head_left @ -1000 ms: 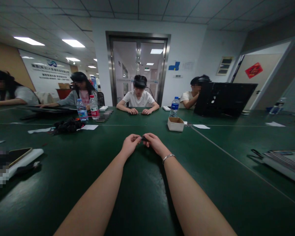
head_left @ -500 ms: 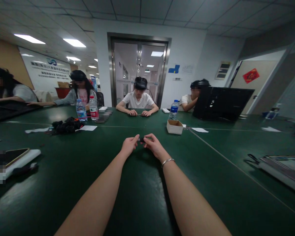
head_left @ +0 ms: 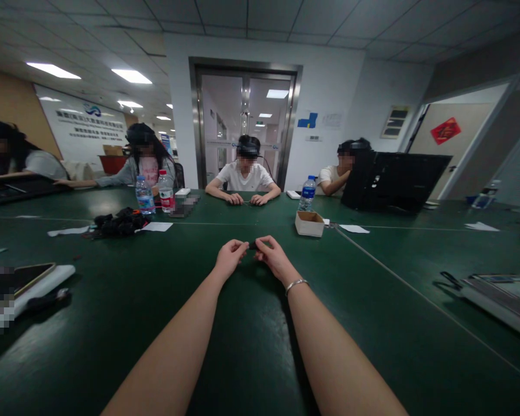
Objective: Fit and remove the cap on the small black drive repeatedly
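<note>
Above the green table, both my hands meet at a small black object (head_left: 252, 245) whose exact kind I cannot make out. My right hand (head_left: 272, 255) pinches its right part between thumb and fingers; a silver bracelet (head_left: 296, 284) circles that wrist. At the object's left end, my left hand (head_left: 231, 257) has thumb and forefinger pressed together. The fingers cover much of the object, and its left tip is hidden.
Beyond my hands stand a small open box (head_left: 309, 225) and a water bottle (head_left: 307, 194). Black straps (head_left: 120, 223) lie left. A phone (head_left: 28, 283) is at far left, a grey flat device (head_left: 502, 297) at right. A person (head_left: 246, 173) sits opposite; others sit alongside.
My left fingertips have shifted slightly right along the object, covering the light-coloured end that showed before. My right hand keeps its pinch. The view has moved very slightly.
</note>
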{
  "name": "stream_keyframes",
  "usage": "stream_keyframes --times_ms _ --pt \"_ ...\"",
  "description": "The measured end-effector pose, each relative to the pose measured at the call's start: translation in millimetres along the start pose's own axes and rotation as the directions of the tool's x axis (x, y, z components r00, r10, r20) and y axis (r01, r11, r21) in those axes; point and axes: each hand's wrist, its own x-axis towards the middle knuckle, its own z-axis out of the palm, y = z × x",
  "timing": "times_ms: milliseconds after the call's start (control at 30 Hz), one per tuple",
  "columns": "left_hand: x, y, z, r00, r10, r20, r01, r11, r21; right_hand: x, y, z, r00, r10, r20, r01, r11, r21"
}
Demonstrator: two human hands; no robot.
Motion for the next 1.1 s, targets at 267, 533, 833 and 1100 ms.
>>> stream_keyframes --times_ms 267,533,833,1100 --pt "0.8 3.3 -0.9 0.999 -0.047 0.003 0.047 0.996 -0.075 1.9 1.9 -3.7 0.999 0.051 0.007 -0.051 0.998 0.025" --pt "4.4 -3.1 -2.9 0.999 -0.054 0.001 0.054 0.998 -0.021 0.7 0.2 -4.9 0.997 0.063 0.046 -0.064 0.998 0.006" --pt "8.4 -10.8 -3.2 0.999 -0.052 -0.014 0.052 0.998 0.038 -3.2 -4.5 -3.0 0.994 0.065 0.084 -0.066 0.998 0.005" --pt "3.8 -5.3 -1.9 0.999 -0.047 0.009 0.046 0.999 0.018 -3.2 -2.8 -4.5 0.996 0.065 0.056 -0.067 0.997 0.034"
